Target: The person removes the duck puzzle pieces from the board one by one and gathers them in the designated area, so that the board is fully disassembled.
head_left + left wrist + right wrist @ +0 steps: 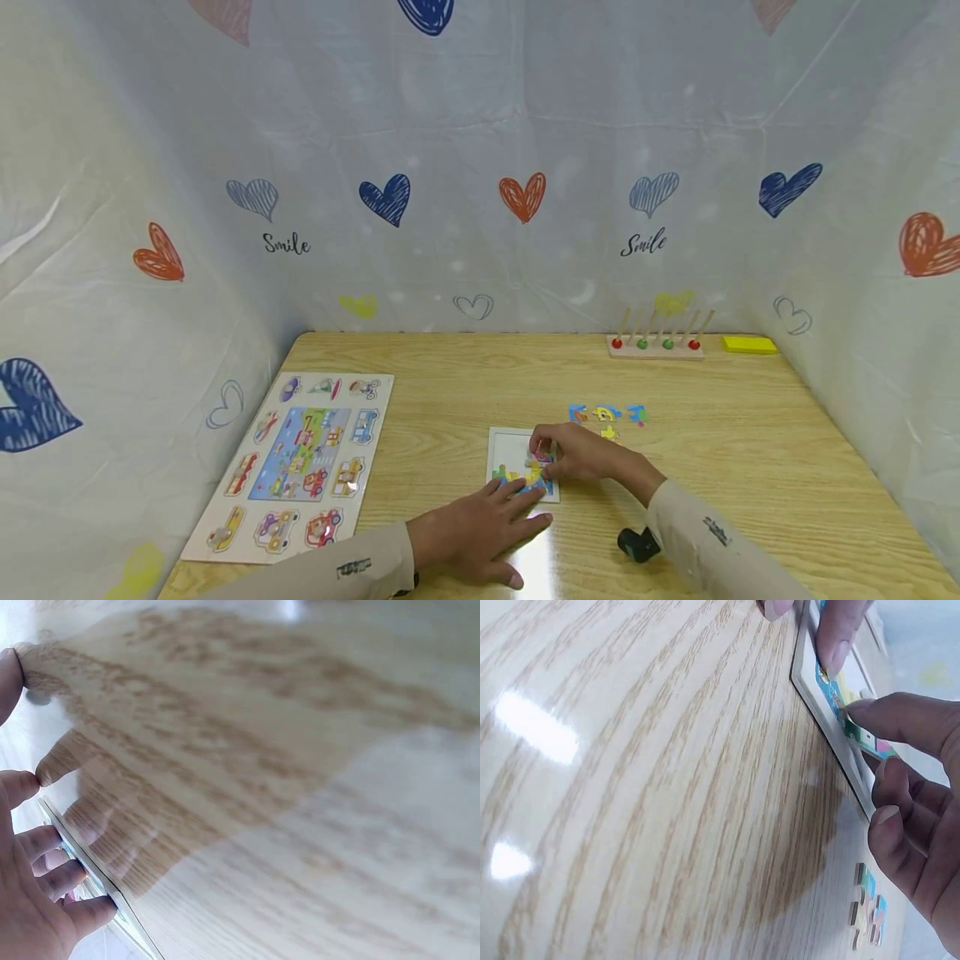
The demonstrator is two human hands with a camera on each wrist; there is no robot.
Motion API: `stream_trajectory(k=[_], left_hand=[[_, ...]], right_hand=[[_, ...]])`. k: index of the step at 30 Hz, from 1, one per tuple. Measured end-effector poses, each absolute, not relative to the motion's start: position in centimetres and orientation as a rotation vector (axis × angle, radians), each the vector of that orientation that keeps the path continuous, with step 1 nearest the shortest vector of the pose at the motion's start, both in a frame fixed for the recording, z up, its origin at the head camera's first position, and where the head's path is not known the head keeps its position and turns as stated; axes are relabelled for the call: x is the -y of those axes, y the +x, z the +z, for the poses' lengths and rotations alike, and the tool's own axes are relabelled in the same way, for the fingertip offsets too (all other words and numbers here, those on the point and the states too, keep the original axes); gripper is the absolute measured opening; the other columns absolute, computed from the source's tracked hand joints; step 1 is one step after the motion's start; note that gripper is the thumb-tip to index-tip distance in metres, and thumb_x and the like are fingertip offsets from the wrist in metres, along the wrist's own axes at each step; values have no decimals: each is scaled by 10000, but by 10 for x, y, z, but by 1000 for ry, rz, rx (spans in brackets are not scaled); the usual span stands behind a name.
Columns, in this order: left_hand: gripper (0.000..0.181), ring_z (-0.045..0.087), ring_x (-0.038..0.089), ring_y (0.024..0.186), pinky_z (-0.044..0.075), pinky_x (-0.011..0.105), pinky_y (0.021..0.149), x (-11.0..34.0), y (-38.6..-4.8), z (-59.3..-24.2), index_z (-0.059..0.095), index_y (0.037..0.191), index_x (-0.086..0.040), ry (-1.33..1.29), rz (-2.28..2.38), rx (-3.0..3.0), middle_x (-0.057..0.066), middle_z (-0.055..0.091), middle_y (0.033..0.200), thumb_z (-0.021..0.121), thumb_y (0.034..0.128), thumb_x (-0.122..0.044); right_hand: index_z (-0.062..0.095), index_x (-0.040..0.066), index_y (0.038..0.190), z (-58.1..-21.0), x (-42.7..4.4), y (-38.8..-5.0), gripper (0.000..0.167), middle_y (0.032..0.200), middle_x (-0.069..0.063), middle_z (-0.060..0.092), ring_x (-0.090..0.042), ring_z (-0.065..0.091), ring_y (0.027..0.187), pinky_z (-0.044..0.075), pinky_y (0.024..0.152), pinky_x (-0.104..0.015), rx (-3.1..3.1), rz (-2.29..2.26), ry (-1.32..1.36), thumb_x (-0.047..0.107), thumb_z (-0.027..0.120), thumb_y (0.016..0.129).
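Note:
A small white-framed puzzle tray (552, 498) lies on the table, its lower part holding colourful pieces (517, 476). Spread fingers of the left hand (491, 527) rest on the tray's near edge and lower pieces; the left wrist view shows the hand (37, 892) at the tray's rim (101, 876). Over the tray's right side, the right hand (581, 452) pinches a puzzle piece. In the right wrist view that piece (861, 735), green and pink, is between the thumb and fingers of the right hand (922, 780), tilted at the tray's edge.
Several loose pieces (606, 412) lie beyond the right hand. A large vehicle puzzle board (255, 423) is at the left. At the back right stand a peg rack (656, 353) and a yellow block (750, 345). A black object (638, 544) sits beside the right sleeve.

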State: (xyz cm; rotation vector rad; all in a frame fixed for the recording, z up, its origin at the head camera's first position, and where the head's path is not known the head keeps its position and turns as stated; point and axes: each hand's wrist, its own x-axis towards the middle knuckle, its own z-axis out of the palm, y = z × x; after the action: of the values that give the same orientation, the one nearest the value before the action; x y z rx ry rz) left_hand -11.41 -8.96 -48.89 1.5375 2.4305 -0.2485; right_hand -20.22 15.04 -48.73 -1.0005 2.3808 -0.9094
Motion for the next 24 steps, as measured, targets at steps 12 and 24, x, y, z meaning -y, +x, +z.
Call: stream_trajectory(k=[12,24], left_hand=[[811,234,327,1531,365,480,1164,90,-114,-490,152,1628,-251,1572,-262,-2440,82,135,1691,233,976,-727],[819,221,322,1536,366,483,1163,90,-114,-490,124,1631,-263,1551,-290,-2432,80,106,1696,205,968,-737]], right_hand=[[619,159,1129,-492,-152,-202,168,1027,18,650,-41,584,813,504,749,-237,-2349,-940,-1025,145,676,972],[623,167,1139,-493,-154,-201,152,994,22,653,-48,589,794,502,738,-241,-2344,-950,-1015,186,652,991]])
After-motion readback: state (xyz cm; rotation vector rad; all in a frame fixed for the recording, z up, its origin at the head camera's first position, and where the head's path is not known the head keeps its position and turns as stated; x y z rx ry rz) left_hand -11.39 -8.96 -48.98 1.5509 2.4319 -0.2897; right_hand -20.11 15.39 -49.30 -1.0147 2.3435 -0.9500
